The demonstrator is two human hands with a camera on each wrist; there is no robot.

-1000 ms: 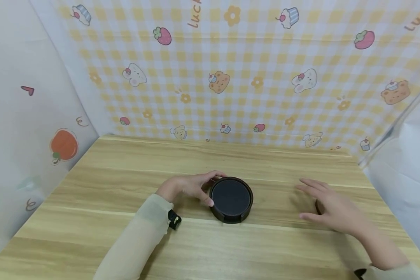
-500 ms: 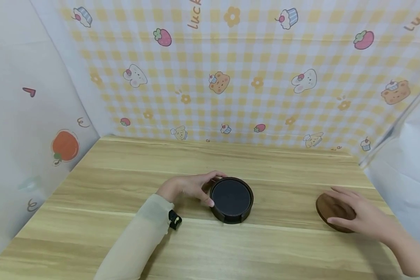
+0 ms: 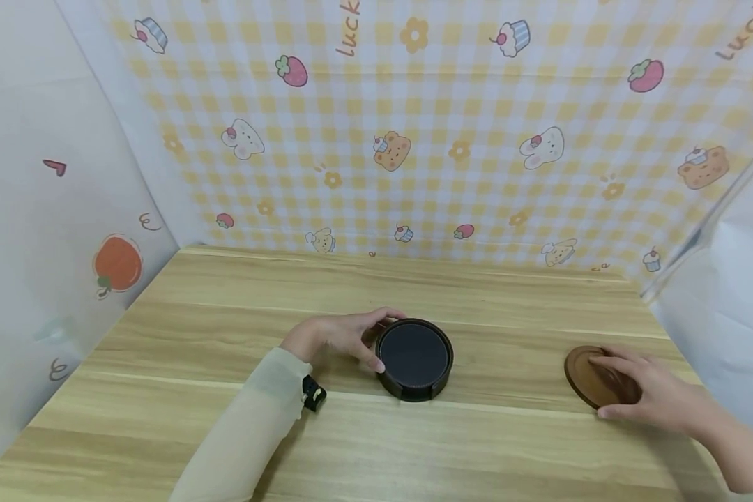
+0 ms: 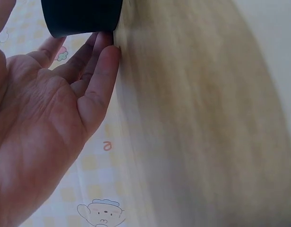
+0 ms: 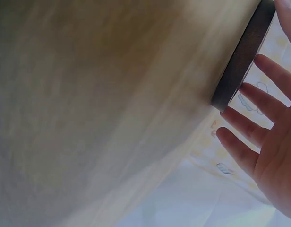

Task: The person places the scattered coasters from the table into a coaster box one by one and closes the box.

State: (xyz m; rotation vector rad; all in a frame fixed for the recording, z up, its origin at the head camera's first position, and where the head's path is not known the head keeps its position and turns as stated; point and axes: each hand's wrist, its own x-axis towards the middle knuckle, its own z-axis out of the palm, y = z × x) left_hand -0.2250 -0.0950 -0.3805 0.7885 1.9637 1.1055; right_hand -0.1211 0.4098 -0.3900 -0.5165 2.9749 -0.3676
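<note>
A round black coaster holder (image 3: 414, 355) with a dark disc inside its rim stands mid-table in the head view. My left hand (image 3: 350, 336) holds its left side, thumb at the near side and fingers around the back; the left wrist view shows the holder's dark wall (image 4: 84, 16) above the fingers. Farther right lies a brown wooden round coaster (image 3: 592, 373) with a ringed top. Over its right part is my right hand (image 3: 655, 394), thumb at the near rim and fingers across the top. In the right wrist view, nearly straight fingers reach the coaster's edge (image 5: 244, 56).
The wooden table (image 3: 288, 279) runs back to a yellow checked cloth (image 3: 439, 97) with cartoon prints. White sheets (image 3: 31, 209) hang at both sides. A black strap clip (image 3: 314, 394) sits at the left sleeve's cuff.
My right hand has moved right and down onto the wooden coaster, uncovering its left part; lately its thumb has shifted to the near rim. The left hand and holder stay put.
</note>
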